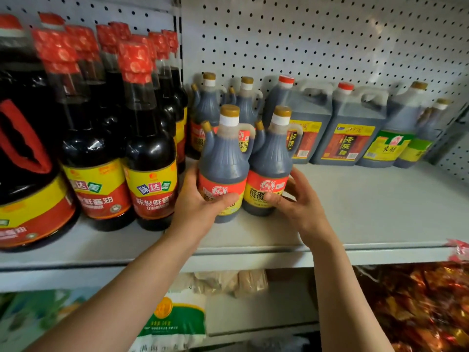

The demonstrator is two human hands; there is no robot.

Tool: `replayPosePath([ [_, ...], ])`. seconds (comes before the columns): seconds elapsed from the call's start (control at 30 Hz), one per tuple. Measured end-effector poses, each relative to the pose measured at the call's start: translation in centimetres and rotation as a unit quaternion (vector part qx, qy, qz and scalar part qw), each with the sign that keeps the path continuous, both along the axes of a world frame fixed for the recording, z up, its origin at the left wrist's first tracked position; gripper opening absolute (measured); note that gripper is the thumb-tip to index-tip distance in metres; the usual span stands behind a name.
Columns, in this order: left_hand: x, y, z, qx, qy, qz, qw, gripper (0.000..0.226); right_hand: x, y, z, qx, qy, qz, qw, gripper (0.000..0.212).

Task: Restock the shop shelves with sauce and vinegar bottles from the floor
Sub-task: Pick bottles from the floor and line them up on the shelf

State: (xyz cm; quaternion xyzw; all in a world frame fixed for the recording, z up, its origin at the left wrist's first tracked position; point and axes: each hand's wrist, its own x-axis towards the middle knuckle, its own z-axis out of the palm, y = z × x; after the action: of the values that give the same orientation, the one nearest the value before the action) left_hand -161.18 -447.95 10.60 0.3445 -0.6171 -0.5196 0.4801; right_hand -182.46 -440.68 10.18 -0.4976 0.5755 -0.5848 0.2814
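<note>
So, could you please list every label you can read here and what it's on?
"味达美", "味极鲜酱油": front tall bottle.
"味达美", "鲜酱油": tall bottle beside it.
"老陈醋": square jug.
Labels on both jugs in the hands: partly hidden.
Fine print: too small.

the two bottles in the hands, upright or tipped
Upright. The left bottle and right bottle have their gold caps on top and bases near the shelf; whether they touch it, cannot tell.

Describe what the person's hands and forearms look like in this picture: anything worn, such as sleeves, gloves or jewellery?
Both the left hand and the right hand are bare, with no gloves. No ring, watch or bracelet shows. Both forearms are uncovered down to the picture's bottom edge, so no sleeve is visible.
</note>
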Motion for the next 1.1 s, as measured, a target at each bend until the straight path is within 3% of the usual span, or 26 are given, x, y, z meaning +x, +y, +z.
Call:
replayPosePath([
  [0.13,-0.3,-0.1,-0.2,0.003,0.001,0.012,1.000,0.072,0.0,-0.3,-0.1,-0.017,0.013,-0.024,0.999,0.074],
  [0.27,-1.0,-1.3,-0.9,0.002,0.010,0.043,0.999,0.083,-0.3,-0.8,-0.4,-0.014,0.011,-0.020,1.000,0.064],
  [0.6,-3.8,-5.7,-1.5,0.009,0.016,0.150,0.989,0.078,-0.6,-4.9,-0.1,-0.004,0.036,-0.025,0.999,0.063],
  [0.83,-5.5,-9.0,-0.6,0.036,-0.089,0.203,0.974,0.088,-2.4,-9.5,0.0,0.037,0.089,-0.030,0.995,0.063],
  [1.1,-5.9,-9.3,-1.1,0.046,-0.110,0.200,0.973,0.093,-2.7,-10.7,0.1,0.037,0.082,-0.018,0.996,0.069],
])
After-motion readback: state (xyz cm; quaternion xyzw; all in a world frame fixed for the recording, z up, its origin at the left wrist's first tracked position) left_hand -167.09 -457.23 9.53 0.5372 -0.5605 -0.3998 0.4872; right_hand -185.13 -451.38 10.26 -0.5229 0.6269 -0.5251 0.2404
